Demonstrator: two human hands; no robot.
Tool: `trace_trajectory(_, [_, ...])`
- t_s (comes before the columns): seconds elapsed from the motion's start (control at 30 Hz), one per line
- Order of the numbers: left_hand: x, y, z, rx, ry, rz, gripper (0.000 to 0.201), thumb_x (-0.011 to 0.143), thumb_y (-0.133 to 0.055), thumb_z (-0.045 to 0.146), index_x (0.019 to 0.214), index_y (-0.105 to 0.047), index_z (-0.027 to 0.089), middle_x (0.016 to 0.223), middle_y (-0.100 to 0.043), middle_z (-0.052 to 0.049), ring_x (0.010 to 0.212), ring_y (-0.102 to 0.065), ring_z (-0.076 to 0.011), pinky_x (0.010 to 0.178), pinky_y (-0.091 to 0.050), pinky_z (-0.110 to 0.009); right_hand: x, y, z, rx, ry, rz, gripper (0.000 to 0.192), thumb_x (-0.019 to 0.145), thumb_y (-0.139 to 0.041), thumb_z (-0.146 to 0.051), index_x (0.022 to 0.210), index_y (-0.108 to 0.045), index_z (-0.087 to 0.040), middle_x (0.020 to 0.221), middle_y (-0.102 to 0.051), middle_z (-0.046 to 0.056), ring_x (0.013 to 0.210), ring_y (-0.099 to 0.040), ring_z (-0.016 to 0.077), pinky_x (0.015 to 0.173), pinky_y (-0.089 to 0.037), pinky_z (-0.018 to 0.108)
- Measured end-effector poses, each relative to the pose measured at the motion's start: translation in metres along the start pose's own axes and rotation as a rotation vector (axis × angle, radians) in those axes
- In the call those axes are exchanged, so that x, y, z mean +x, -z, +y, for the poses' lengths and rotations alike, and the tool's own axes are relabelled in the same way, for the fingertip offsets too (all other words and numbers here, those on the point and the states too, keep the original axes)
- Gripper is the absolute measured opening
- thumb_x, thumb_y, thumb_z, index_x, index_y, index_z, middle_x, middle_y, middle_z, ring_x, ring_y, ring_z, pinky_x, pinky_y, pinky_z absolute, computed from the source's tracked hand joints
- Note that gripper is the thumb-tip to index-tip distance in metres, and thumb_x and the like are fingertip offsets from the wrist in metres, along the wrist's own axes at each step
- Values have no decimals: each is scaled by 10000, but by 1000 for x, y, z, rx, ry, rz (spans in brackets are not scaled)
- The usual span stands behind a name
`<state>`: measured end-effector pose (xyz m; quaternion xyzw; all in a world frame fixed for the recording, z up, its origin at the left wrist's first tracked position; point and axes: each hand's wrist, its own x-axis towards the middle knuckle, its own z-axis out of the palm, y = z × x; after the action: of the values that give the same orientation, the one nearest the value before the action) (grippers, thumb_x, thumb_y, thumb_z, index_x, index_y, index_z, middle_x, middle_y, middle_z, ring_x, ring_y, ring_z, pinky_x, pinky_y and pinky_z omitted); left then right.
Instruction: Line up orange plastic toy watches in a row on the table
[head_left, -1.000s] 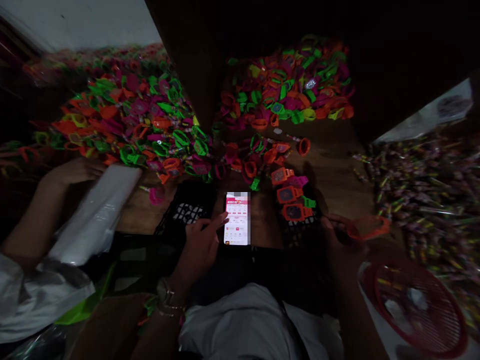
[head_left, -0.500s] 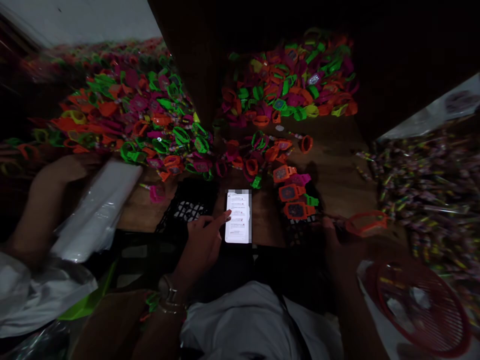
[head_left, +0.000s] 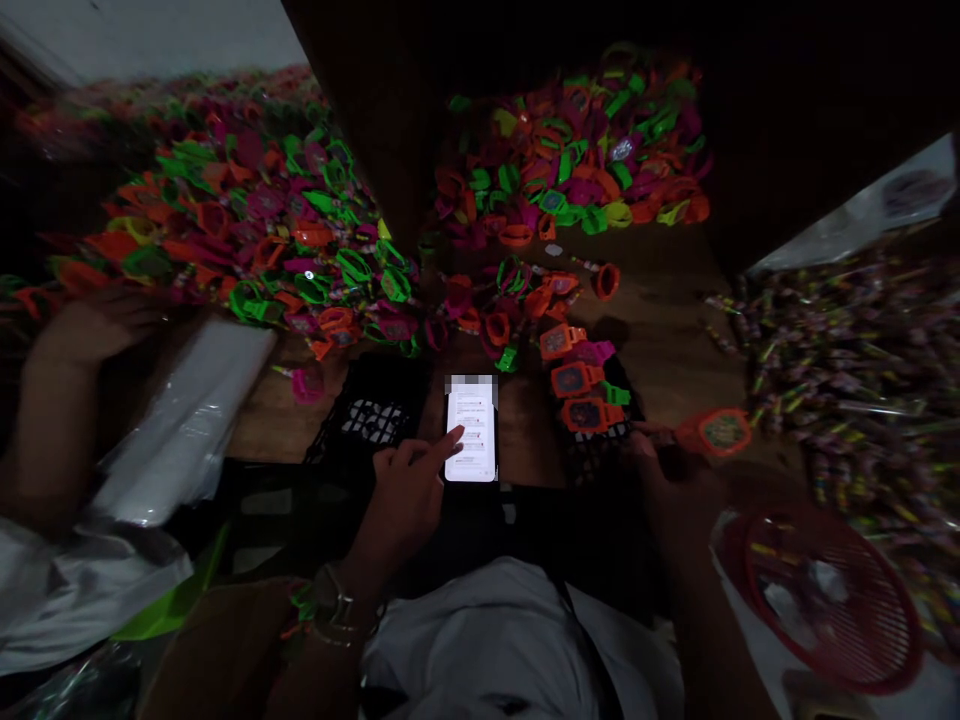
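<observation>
A lit phone point(head_left: 471, 455) lies on the wooden table in front of me, text showing on its screen. With the index finger stretched out, my left hand point(head_left: 409, 490) touches that screen and grips nothing. My right hand point(head_left: 679, 480) is closed on an orange toy watch point(head_left: 724, 430), its face turned up; the fingers are dim and partly hidden. Just left of this hand, several orange, pink and green toy watches point(head_left: 594, 413) rest in a row on a black mesh basket point(head_left: 596, 460).
Heaps of coloured toy watches point(head_left: 570, 180) lie at the back and left. Wrapped candies point(head_left: 840, 370) pile up at right, above a red basket point(head_left: 885, 640). A second black mesh basket point(head_left: 341, 410) and plastic bags point(head_left: 187, 420) lie left, near another person's arm point(head_left: 60, 400).
The orange toy watch in my right hand has turned so its face now shows. My left index finger has moved slightly down the phone screen. The other person's hand has shifted left.
</observation>
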<state>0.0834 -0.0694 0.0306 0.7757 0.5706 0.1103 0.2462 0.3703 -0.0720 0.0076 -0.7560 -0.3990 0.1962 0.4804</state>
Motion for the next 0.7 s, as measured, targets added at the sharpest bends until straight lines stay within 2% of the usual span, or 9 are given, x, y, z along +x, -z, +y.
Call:
trace_trajectory(0.17, [-1, 0, 0, 48, -13, -6, 601, 827, -395, 67, 1398, -495, 223, 1191, -717, -56, 1023, -554, -238, 848, -321, -424, -1, 2, 6, 20, 7, -28, 367, 705, -661, -529, 803, -728, -182, 709, -729, 51, 665, -671, 225, 662, -524, 338])
trace_trajectory(0.33, [-2, 17, -6, 107, 20, 144, 556, 859, -372, 113, 1389, -511, 207, 1165, -711, -80, 996, -566, -241, 849, -355, -415, 1, 10, 10, -27, 146, -104, 305, 762, -634, -474, 828, -729, -192, 845, -749, 79, 805, -690, 247, 798, -535, 406])
trace_trajectory(0.43, [1, 26, -2, 93, -33, 223, 526, 894, -364, 147, 1400, -491, 213, 1170, -709, -69, 1000, -571, -242, 857, -358, -413, 0, 15, 6, -18, 131, -144, 298, 733, -658, -481, 813, -727, -202, 828, -751, 76, 761, -690, 243, 769, -545, 404])
trace_trajectory(0.5, [9, 28, 9, 68, -111, 278, 522, 898, -382, 155, 1407, -478, 219, 1156, -714, -62, 970, -576, -237, 848, -362, -403, 0, 16, 2, 81, 36, -208, 309, 716, -674, -491, 806, -713, -199, 747, -743, 60, 666, -686, 225, 677, -555, 361])
trace_trajectory(0.6, [31, 25, 37, 13, -253, 311, 536, 893, -397, 138, 1419, -455, 225, 1159, -715, -51, 955, -580, -223, 856, -369, -390, 2, 7, -4, 186, -72, -255, 338, 681, -684, -519, 757, -695, -190, 656, -722, 45, 606, -680, 227, 591, -539, 325])
trace_trajectory(0.7, [58, 19, 72, 14, -341, 234, 485, 904, -429, 140, 1376, -501, 224, 1173, -711, -41, 1000, -589, -216, 867, -365, -379, 7, -9, -6, 199, -96, -198, 352, 619, -699, -530, 683, -688, -184, 653, -724, 60, 649, -685, 248, 609, -527, 328])
